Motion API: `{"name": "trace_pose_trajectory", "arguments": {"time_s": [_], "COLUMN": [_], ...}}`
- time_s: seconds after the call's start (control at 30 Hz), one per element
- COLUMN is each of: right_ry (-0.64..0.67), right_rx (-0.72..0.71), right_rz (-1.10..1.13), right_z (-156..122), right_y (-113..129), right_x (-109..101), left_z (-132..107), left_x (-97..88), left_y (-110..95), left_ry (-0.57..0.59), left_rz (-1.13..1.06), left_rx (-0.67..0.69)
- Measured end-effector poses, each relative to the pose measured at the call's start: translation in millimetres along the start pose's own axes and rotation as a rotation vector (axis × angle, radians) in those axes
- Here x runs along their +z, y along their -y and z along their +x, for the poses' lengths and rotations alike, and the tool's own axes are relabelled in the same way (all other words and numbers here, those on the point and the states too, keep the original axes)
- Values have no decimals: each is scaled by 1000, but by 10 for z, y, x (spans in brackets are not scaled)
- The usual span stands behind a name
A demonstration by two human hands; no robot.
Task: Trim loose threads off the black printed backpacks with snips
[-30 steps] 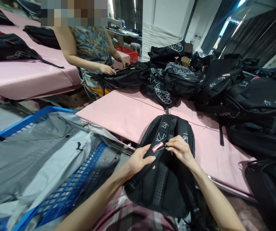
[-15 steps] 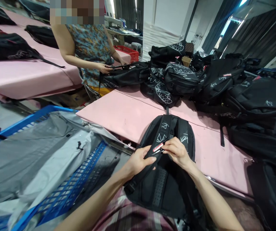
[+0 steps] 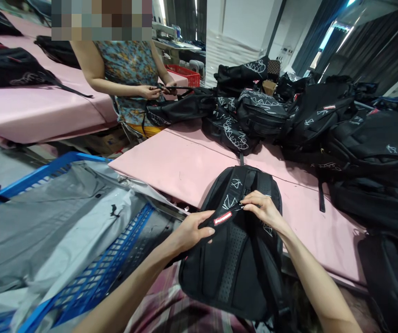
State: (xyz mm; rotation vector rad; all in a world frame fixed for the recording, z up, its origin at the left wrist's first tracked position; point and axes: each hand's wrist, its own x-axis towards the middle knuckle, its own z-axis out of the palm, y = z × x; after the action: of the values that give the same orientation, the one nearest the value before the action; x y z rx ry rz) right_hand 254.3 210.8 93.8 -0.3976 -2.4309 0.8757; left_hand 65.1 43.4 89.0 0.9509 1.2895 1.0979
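A black backpack point(image 3: 212, 273) leans from my lap onto the edge of the pink table, its padded back and straps facing up. My left hand point(image 3: 192, 230) grips the backpack's shoulder strap point(image 3: 231, 196), thumb on one side and fingers on the other. White line drawings and a red label point(image 3: 223, 218) mark this strap. Just above the label, my right hand point(image 3: 263, 208) pinches a small dark item with a thin shiny metal part, held against the strap's edge. Its exact kind is too small to tell. The other shoulder strap hangs beneath my right wrist.
Several black backpacks point(image 3: 264, 115) are piled along the far and right side of the pink table point(image 3: 171, 162). Across it, a person point(image 3: 125, 69) handles a strap of another bag. To my left stands a blue crate point(image 3: 98, 263) with grey and white sheeting.
My left hand has drawn the strap slightly left and turned it, so the red label faces up more. My right hand has moved a little up and right. The other person's hands have come closer together.
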Motion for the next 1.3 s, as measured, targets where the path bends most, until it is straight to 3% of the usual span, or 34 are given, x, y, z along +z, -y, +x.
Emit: {"name": "trace_pose_trajectory", "arguments": {"time_s": [0.23,0.63,0.97,1.3], "right_ry": [-20,-23,-40,-65], "right_rx": [20,-34,-66,-103], "right_rz": [40,69,75,98], "right_z": [6,48,45,36], "right_y": [-27,-56,-61,-81], "right_x": [-8,43,51,66], "left_z": [-21,-45,-23,-18], "left_x": [-35,-4,1,4], "left_y": [-8,-93,-50,-14], "left_ry": [24,53,69,98], "left_rz": [-71,-57,-79,-104], "left_rx": [-61,-63,-83,-31]}}
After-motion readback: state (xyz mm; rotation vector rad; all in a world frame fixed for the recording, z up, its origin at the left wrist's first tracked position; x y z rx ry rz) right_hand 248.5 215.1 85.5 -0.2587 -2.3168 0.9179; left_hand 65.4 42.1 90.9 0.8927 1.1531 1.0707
